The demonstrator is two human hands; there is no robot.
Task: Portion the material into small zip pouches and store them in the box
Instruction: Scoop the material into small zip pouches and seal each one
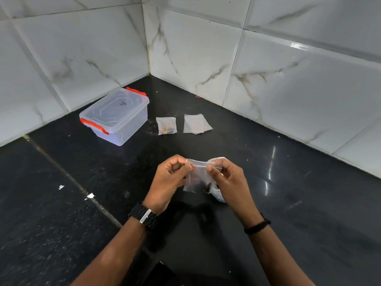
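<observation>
At far left a clear lidded plastic box with orange clasps (114, 116) sits closed on the black stone desk (61, 213), awaiting pouches. Beside it lie a small filled zip pouch (166, 125) and some empty ones (195, 123). Nearer, the left hand (168, 182) and right hand (228, 179) pinch the top strip of a small clear zip pouch (196, 178) holding dark material, seemingly to seal it.

One wide-angle view only, worn on the person's head — it looks forward and steeply down at the black desk (288, 203), toward a corner where two tiled walls (206, 58) meet. Both forearms enter from the bottom edge, close to the lens — the far corner sits near mid-frame, with straight lines bowed at the edges.
</observation>
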